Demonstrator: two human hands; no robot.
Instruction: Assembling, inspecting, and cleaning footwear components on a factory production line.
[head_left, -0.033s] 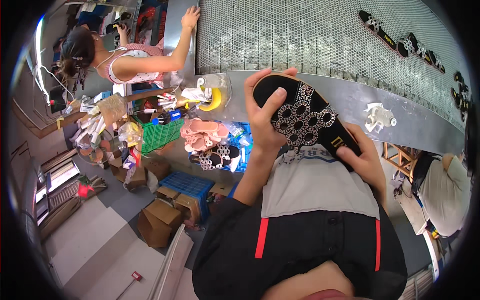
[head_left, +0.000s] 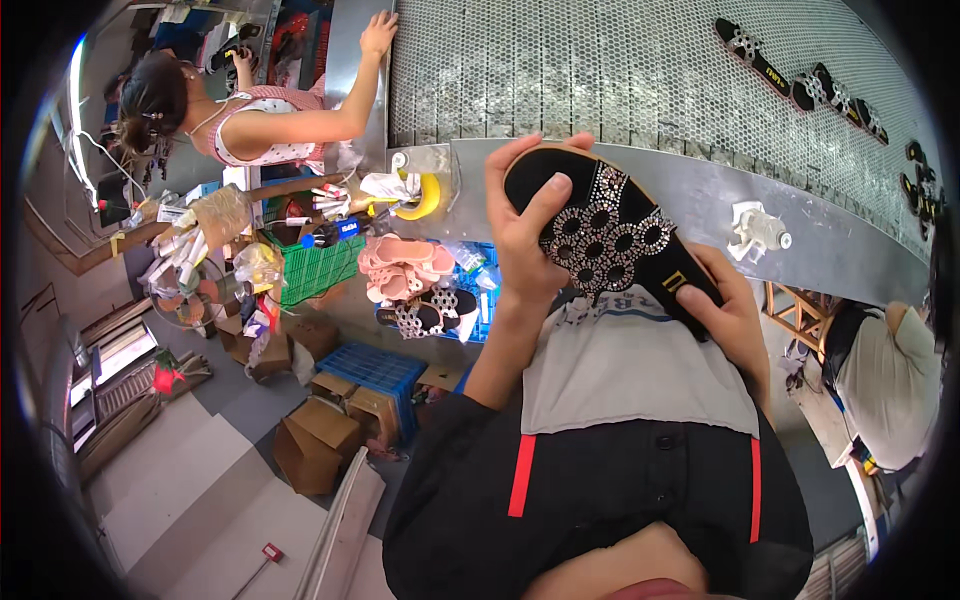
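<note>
Presumably for steadiness, the black sandal [head_left: 597,230] is held in front of the table [head_left: 850,250] — toe gripped by the fingers of the left hand [head_left: 525,240], heel by the right hand [head_left: 728,312] — its studded upper [head_left: 610,240] mostly uncovered; beyond, other sandals [head_left: 752,56] are laid on a mesh surface [head_left: 560,70].

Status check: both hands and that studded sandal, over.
Left hand gripping sandal by toe, thumb on top. Right hand gripping heel end. Sandal's top side facing camera. Yellow tape roll off left, apart from hands.
</note>
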